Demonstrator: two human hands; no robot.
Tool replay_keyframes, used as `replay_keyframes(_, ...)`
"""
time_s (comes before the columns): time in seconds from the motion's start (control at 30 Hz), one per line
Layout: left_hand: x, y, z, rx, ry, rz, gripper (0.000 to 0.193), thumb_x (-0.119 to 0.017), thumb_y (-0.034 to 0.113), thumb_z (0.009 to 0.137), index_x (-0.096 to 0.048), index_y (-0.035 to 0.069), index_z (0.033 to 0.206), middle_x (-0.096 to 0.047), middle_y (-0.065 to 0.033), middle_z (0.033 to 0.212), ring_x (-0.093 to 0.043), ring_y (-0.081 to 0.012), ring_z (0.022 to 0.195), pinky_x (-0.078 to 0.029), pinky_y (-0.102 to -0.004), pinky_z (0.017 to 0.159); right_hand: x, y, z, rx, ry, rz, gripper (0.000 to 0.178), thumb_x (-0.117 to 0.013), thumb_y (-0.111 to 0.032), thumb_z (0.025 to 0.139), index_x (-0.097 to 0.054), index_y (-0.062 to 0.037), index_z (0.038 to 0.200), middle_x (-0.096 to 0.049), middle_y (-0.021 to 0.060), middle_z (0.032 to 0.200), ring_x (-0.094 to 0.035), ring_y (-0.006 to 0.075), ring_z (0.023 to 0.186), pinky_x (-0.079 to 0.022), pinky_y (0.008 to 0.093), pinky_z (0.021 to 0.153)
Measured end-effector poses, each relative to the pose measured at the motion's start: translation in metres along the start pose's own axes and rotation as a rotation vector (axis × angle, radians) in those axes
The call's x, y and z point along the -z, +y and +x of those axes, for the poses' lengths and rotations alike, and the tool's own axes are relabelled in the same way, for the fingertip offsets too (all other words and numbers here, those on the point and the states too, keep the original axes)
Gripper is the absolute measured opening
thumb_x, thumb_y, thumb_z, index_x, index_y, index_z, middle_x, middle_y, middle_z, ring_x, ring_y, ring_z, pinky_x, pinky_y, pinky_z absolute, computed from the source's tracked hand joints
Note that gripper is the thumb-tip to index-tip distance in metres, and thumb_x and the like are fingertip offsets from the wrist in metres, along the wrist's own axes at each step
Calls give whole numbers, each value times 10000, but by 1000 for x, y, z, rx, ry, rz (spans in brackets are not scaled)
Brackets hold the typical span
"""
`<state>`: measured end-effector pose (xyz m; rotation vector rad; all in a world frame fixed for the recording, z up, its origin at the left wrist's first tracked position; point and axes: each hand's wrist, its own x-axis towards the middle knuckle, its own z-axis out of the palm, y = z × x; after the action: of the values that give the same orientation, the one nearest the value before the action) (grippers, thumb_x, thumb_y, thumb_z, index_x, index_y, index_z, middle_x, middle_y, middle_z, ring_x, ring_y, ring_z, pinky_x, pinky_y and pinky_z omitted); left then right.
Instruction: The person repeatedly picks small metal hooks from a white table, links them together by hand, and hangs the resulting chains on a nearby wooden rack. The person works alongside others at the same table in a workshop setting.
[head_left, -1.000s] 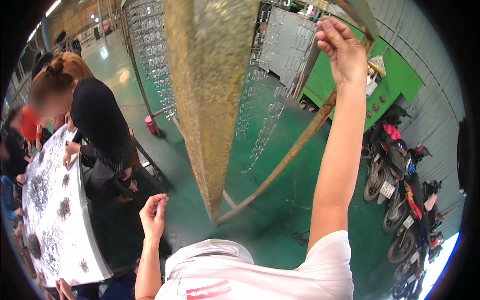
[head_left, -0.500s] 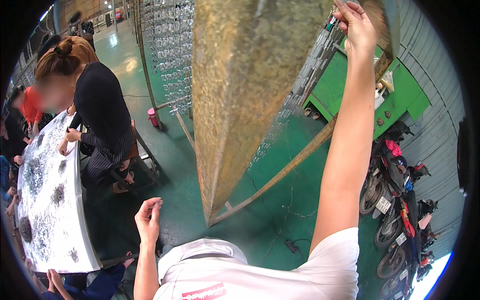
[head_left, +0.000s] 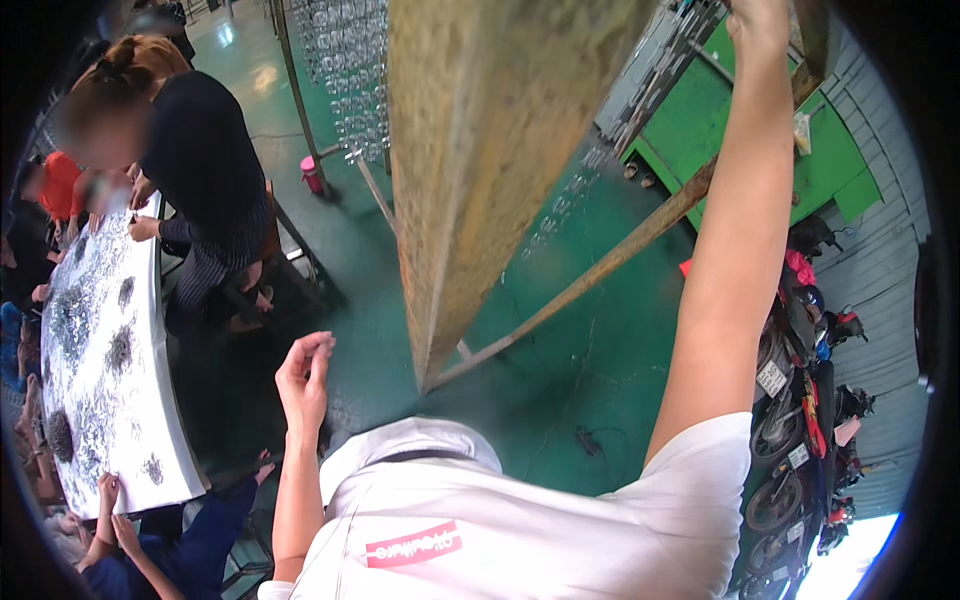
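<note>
My left hand (head_left: 305,385) is raised in front of my waist, left of a rusty yellowish metal beam (head_left: 500,150). Its thumb and forefinger are pressed together; anything small between them is too fine to make out. High on the right my arm stretches up, and my right hand (head_left: 757,25) is partly cut off by the top edge. Its visible fingers are curled, and what they grip is out of sight. Nearest to it are rows of small elongated metal pieces (head_left: 650,85) hanging behind the beam. More shiny small pieces (head_left: 350,70) hang in rows on the beam's left.
A white table (head_left: 185,440) with heaps of small dark pieces stands left, several people around it; one in black (head_left: 205,150) leans over it. A slanting rusty bar (head_left: 610,265) runs from the beam's foot. A green table (head_left: 690,130) and parked motorbikes (head_left: 800,400) are right.
My right hand has moved up toward the top edge, and my left hand has risen slightly. The view has shifted, with the beam's lower end now higher in it.
</note>
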<state>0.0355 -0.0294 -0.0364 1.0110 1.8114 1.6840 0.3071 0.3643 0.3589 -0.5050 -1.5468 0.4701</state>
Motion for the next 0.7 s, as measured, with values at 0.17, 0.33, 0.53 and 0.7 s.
replay_keyframes(0.17,-1,-4,-2,32,-26,27,148,-532,15,903,-629,-10,1011,-657,-41,888,-587,-72,825,-451,-193,729,-9,5,-22,109,84,10,240,-681,-89,818,-549,-5,1000,-598,39,768,-564,88,568,-409,206,435)
replay_keyframes(0.33,0,-9,3,28,-60,-7,144,-539,20,903,-634,-4,1008,-655,-24,878,-568,-56,787,-441,-185,697,-11,14,-107,53,208,62,235,-684,-94,818,-564,-13,1003,-607,39,808,-571,84,608,-396,189,459)
replay_keyframes(0.53,4,-11,11,30,-83,23,144,-544,32,908,-636,3,1015,-659,-19,887,-574,-52,789,-444,-181,701,-12,85,-287,-133,415,242,156,-571,-145,912,-504,-25,985,-532,36,780,-443,52,533,-317,185,421)
replay_keyframes(0.7,17,-10,8,38,-75,91,153,-533,21,912,-630,2,1029,-660,-22,894,-578,-57,799,-448,-184,708,-16,194,-467,-582,372,-278,175,-607,-133,869,-557,-15,990,-588,72,843,-561,170,698,-460,286,647)
